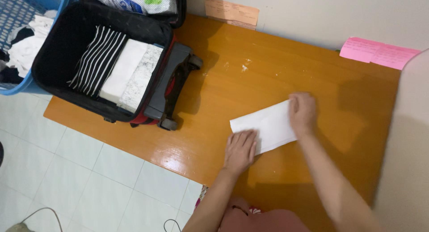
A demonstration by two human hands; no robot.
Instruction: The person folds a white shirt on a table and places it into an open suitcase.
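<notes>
Pressing both palms, left hand [240,150] and right hand [302,113], flat on the folded white cloth [268,125] mid-table [250,66], nothing gripped, suitcase [67,44] already half-packed.

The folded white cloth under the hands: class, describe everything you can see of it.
The folded white cloth is a plain, flat, roughly rectangular piece, soft fabric by its look, lying at a slant on the glossy orange-brown wooden surface. The left hand presses flat on its near left corner; the right hand rests on its far right end. Its edges look neat, with no pattern visible.
</notes>
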